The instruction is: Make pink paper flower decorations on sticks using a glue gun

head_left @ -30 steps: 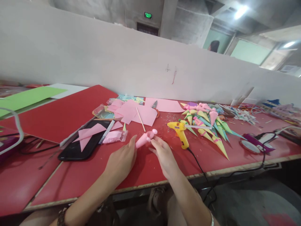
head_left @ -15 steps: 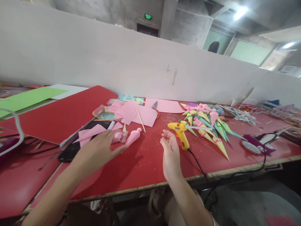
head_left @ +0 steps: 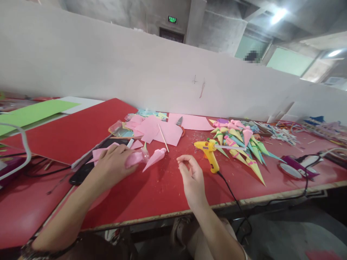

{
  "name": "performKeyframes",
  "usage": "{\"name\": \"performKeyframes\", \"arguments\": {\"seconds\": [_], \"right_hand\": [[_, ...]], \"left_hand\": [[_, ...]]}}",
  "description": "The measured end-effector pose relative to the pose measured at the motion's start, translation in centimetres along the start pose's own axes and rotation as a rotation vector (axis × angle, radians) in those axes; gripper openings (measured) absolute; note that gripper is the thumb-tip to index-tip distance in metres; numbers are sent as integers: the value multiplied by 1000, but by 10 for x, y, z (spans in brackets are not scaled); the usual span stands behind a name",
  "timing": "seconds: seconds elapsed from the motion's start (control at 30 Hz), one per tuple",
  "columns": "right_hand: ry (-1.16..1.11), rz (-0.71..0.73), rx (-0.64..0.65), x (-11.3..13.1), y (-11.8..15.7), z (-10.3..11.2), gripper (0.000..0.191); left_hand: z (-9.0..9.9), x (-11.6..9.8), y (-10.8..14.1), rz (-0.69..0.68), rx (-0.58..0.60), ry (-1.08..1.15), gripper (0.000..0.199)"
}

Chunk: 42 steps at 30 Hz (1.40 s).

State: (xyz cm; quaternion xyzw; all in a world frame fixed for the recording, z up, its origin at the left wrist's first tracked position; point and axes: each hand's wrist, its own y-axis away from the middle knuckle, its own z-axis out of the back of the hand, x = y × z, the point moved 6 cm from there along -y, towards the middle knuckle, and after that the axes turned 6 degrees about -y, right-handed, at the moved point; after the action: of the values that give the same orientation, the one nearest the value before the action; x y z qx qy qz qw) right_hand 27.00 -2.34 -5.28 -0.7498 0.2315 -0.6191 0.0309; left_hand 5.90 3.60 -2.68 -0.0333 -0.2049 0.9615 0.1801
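Observation:
My left hand (head_left: 112, 162) reaches over the left of the red table, its fingers round a pink packet (head_left: 134, 159) with clear wrapping. Just right of the packet lies a pink cone (head_left: 155, 158) with a rounded top. My right hand (head_left: 192, 175) is raised over the middle of the table, fingers curled with a gap to the thumb and nothing between them. Beside it on the right lies a yellow glue gun (head_left: 208, 155) with a glue stick in its back. Pink paper sheets (head_left: 170, 133) and a thin stick (head_left: 163, 138) lie behind the hands.
Scissors (head_left: 180, 122) lie on the pink paper. A pile of coloured paper cones (head_left: 235, 137) is at the right, with a purple tool (head_left: 300, 167) beyond. A black phone (head_left: 81, 174) lies under my left wrist. The glue gun's cord (head_left: 230, 190) crosses the front edge.
My left hand has come down and closed on the pink packet. My right hand has moved slightly left, its fingers more curled.

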Motion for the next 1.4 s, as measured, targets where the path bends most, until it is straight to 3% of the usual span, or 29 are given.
{"name": "performKeyframes", "arguments": {"seconds": [0.1, 0.23, 0.4, 0.53, 0.73, 0.9, 1.03, 1.2, 1.4], "right_hand": [[69, 138, 135, 10, 4, -11, 15], [108, 255, 246, 17, 10, -21, 28], [177, 340, 350, 23, 14, -28, 33], [179, 409, 326, 31, 15, -27, 29], [211, 383, 317, 35, 14, -26, 21], [253, 302, 318, 28, 14, -27, 18], [201, 215, 266, 22, 12, -26, 14], [109, 123, 247, 18, 11, -26, 6], [105, 174, 180, 25, 13, -24, 12]], "left_hand": [[14, -9, -1, -24, -56, -4, 33], [23, -24, 3, -33, -112, 154, 35], [25, -51, 11, -227, -153, 283, 25], [24, -58, 12, -225, -142, 334, 20], [21, -61, 12, -233, -92, 312, 22], [16, -70, 14, -332, -90, 291, 20], [14, -80, 16, -390, -119, 254, 20], [8, -84, 17, -390, -64, 248, 19], [9, -86, 17, -373, -20, 267, 18]]}}
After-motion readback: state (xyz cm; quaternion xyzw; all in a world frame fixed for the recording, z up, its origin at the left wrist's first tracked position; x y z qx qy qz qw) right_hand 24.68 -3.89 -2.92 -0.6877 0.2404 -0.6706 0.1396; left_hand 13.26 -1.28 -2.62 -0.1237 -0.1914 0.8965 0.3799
